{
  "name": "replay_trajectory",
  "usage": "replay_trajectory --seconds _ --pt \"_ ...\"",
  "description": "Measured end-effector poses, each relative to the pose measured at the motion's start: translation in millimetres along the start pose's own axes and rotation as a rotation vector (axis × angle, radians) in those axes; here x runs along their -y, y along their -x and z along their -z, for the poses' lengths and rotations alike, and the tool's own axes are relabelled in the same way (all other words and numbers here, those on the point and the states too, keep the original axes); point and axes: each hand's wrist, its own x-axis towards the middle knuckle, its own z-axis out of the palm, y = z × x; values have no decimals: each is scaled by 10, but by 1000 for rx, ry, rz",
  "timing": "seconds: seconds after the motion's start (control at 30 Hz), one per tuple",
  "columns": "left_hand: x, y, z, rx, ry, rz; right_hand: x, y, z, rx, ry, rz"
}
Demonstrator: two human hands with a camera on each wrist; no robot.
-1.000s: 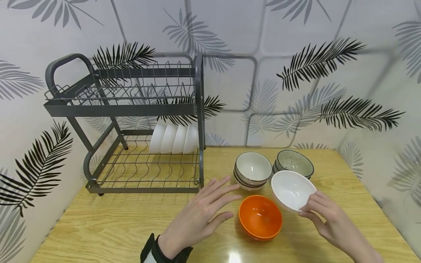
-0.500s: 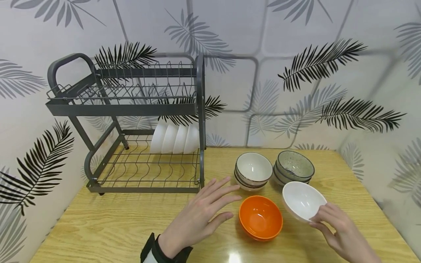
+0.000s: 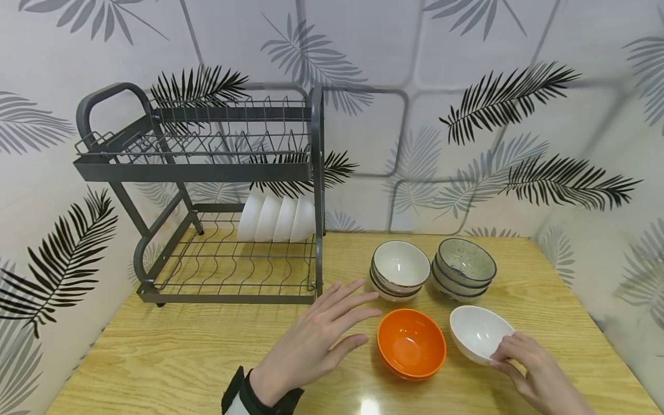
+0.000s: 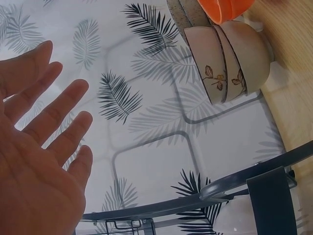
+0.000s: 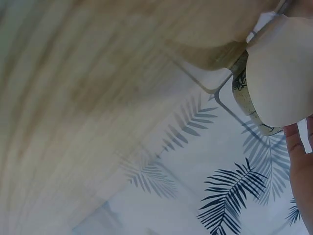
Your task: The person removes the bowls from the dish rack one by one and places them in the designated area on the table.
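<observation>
A white bowl [image 3: 477, 331] sits tilted on the wooden table [image 3: 181, 357], just right of an orange bowl [image 3: 411, 343]. My right hand [image 3: 502, 354] pinches the white bowl's near rim, fingers on top and thumb outside. In the right wrist view the white bowl [image 5: 283, 73] fills the upper right, with my fingers [image 5: 298, 166] below it. My left hand [image 3: 358, 316] hovers open, fingers spread, just left of the orange bowl and touching nothing. The left wrist view shows that open hand [image 4: 44, 147] and the orange bowl [image 4: 225, 7] at the top edge.
Behind the orange bowl stands a stack of beige bowls [image 3: 399, 271], and right of it a stack of speckled green bowls [image 3: 463, 268]. A grey two-tier dish rack [image 3: 192, 173] at the back left holds several white bowls [image 3: 275, 219] on its lower tier.
My right hand has brought the white bowl down and to the right, from above the orange bowl to the table beside it. My left hand has not moved.
</observation>
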Motion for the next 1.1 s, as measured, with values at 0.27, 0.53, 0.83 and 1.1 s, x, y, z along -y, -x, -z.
replay_trajectory --seconds 0.27,0.53,0.83,1.1 --pt "-1 -11 6 2 7 1 -69 57 0 53 -31 -26" --pt "-4 -6 5 10 7 -1 -134 117 14 99 -75 -42" --pt "16 6 -17 17 15 7 -119 107 24 63 -65 -46" --pt "94 81 -75 27 52 63 34 -11 47 54 -49 -127"
